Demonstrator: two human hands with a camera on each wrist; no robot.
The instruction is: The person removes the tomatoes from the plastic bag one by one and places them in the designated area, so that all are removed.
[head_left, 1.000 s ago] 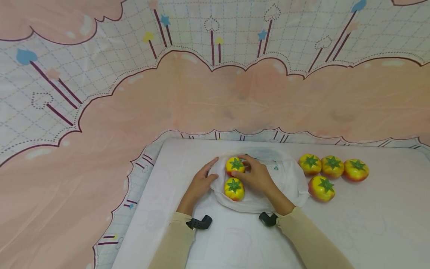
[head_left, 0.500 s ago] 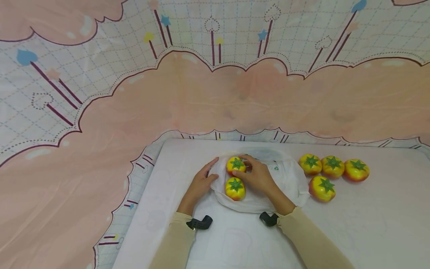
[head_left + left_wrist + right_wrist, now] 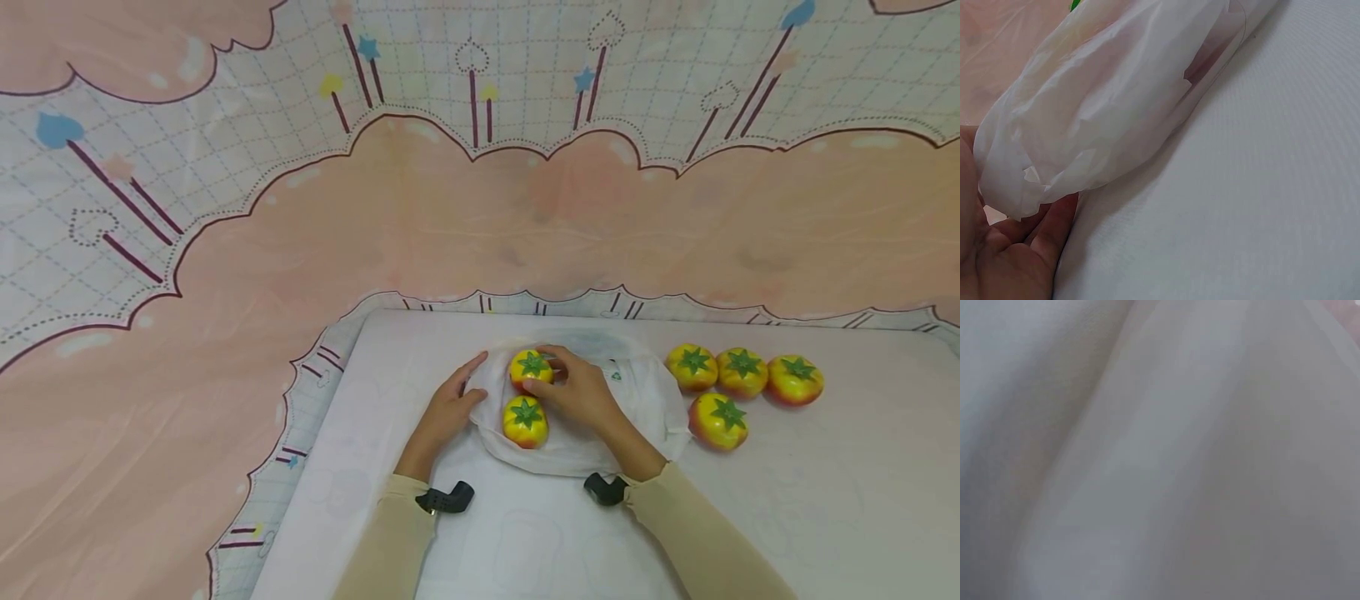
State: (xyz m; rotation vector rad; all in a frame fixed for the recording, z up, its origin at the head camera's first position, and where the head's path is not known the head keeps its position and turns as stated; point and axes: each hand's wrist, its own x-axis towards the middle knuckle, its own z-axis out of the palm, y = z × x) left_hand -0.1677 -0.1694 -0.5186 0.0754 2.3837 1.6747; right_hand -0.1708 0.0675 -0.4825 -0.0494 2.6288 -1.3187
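In the head view a white plastic bag (image 3: 577,450) lies on the table with its mouth spread. Its left rim sits between the thumb and fingers of my left hand (image 3: 448,410); the left wrist view shows the crumpled bag (image 3: 1104,112) against that hand (image 3: 1019,262). My right hand (image 3: 581,392) holds a yellow-red toy tomato (image 3: 529,365) with a green star-shaped top, thumb in front and fingers behind. A second toy tomato (image 3: 524,421) rests just nearer in the bag. Pale blurred plastic (image 3: 1166,456) fills most of the right wrist view.
Right of the bag, a row of toy tomatoes (image 3: 742,372) stands on the white table (image 3: 847,500). One more toy tomato (image 3: 718,422) sits in front of the row, close to the bag's right side. A patterned cloth (image 3: 525,225) hangs behind.
The held toy tomato and my right hand have shifted slightly to the right. My left hand and the other toy tomatoes stay essentially where they were.
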